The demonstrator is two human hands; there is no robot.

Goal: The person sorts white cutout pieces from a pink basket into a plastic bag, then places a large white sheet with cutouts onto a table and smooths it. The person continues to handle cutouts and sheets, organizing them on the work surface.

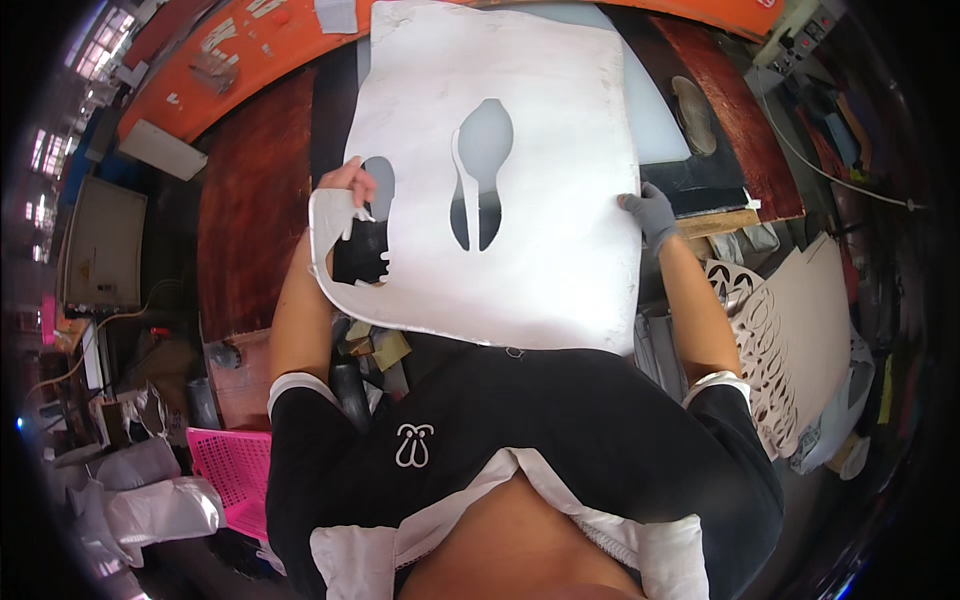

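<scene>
A large white sheet with a sole-shaped hole through its middle spreads out in front of my body. A narrow curved strip crosses that hole. At the left edge, a ragged cut-out leaves a thin looping rim. My left hand, bare, grips the sheet beside this cut-out with its fingers bent over the material. On the opposite edge, my right hand in a grey glove pinches the sheet; its thumb shows on top and the other fingers are partly hidden. A sole-shaped cutting die lies to the right of the sheet.
An orange machine beam spans the far side. Dark red boards flank the work surface, and a pale board lies beyond the sheet. Punched beige sheets stand at right. A pink basket sits at lower left.
</scene>
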